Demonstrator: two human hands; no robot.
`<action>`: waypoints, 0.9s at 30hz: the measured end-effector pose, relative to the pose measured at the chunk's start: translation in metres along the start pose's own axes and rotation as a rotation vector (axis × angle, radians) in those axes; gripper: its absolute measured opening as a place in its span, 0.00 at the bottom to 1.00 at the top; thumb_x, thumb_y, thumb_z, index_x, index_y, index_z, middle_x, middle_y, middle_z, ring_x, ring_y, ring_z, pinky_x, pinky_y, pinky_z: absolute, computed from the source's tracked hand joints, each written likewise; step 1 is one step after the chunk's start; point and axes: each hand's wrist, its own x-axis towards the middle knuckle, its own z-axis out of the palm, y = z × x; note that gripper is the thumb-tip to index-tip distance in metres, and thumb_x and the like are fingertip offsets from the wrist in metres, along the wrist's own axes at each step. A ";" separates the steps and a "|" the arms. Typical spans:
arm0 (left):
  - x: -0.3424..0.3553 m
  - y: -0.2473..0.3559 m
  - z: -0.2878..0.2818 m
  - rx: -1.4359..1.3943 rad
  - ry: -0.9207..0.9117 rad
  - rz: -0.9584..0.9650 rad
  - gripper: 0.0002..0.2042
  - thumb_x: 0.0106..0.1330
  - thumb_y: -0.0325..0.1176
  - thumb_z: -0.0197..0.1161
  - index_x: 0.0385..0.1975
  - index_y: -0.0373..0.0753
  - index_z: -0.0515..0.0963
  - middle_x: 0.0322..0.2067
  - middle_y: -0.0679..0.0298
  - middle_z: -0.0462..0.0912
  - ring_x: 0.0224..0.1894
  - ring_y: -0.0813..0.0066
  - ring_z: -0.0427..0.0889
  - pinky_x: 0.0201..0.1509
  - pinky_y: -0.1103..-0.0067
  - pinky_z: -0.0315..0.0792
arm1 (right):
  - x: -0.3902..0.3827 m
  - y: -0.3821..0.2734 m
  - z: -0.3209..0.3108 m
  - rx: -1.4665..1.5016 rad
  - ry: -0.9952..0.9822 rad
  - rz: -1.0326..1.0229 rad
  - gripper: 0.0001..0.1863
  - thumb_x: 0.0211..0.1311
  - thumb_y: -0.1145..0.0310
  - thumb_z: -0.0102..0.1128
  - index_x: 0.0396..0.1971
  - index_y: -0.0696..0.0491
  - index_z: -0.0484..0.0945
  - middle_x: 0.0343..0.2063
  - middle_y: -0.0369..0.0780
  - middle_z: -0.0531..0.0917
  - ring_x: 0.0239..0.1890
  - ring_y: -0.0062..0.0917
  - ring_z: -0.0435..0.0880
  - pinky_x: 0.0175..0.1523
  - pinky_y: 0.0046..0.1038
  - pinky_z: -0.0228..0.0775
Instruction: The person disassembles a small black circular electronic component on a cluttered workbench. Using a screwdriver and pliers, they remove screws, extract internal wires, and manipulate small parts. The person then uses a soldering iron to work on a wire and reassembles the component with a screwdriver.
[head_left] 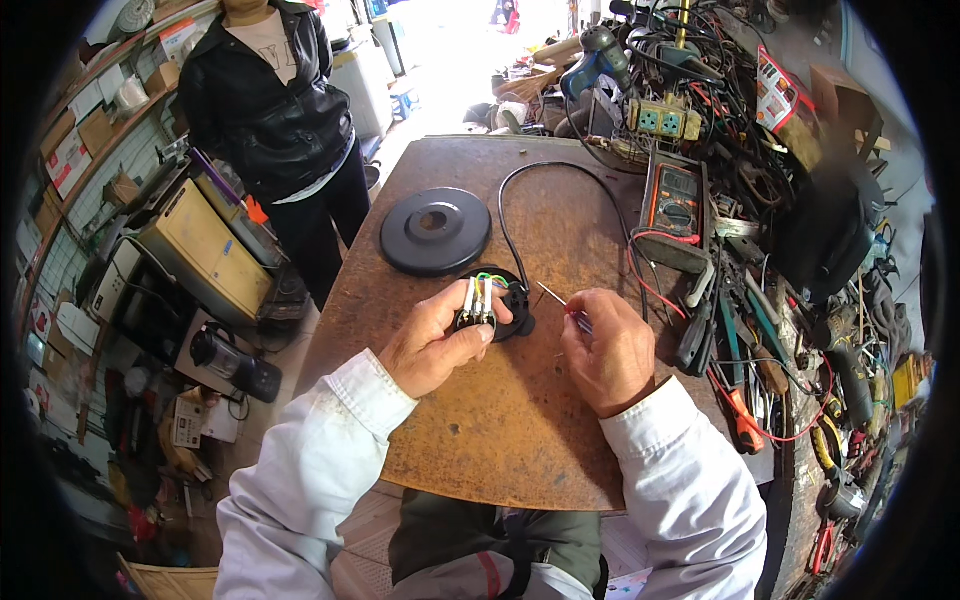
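Observation:
My left hand (437, 338) is closed on a small terminal connector (479, 312), pinched between thumb and fingers. Coloured wires, yellow and green among them, run out of its far side. Just behind it lies a round black electrical base (513, 310), partly hidden by my fingers, with a black cable (503, 205) curving away from it across the wooden table. To the right, my right hand (608, 345) is wrapped round a screwdriver (556, 299), its thin metal shaft pointing toward the base. Shaft and connector are apart. A black round cover (436, 231) rests beyond my left hand.
Along the table's right side sit a multimeter (677, 200) with red leads, pliers (733, 325), an orange-handled screwdriver (746, 422) and heaped tools. A power strip (664, 122) lies farther back. A person in a black jacket (270, 100) stands at the far left, near a blender (235, 362).

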 end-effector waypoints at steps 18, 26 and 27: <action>-0.007 0.019 -0.001 0.091 -0.186 0.088 0.07 0.60 0.31 0.58 0.36 0.38 0.73 0.27 0.71 0.72 0.29 0.86 0.67 0.33 0.83 0.63 | 0.023 -0.018 -0.011 0.673 -0.314 -0.070 0.14 0.52 0.76 0.67 0.41 0.57 0.82 0.43 0.41 0.83 0.49 0.28 0.80 0.57 0.29 0.70; -0.009 0.022 -0.006 -0.172 -0.292 -0.115 0.12 0.67 0.41 0.54 0.37 0.37 0.73 0.21 0.70 0.72 0.21 0.86 0.64 0.25 0.84 0.58 | 0.017 -0.028 -0.014 0.550 -0.435 0.000 0.09 0.58 0.80 0.64 0.39 0.57 0.82 0.34 0.37 0.83 0.42 0.25 0.83 0.59 0.34 0.70; -0.009 0.023 -0.006 -0.189 -0.305 -0.150 0.12 0.67 0.41 0.54 0.36 0.37 0.73 0.21 0.70 0.72 0.21 0.87 0.64 0.25 0.84 0.57 | 0.018 -0.022 -0.012 0.357 -0.309 -0.190 0.09 0.57 0.79 0.64 0.38 0.56 0.82 0.33 0.37 0.84 0.41 0.26 0.83 0.60 0.37 0.69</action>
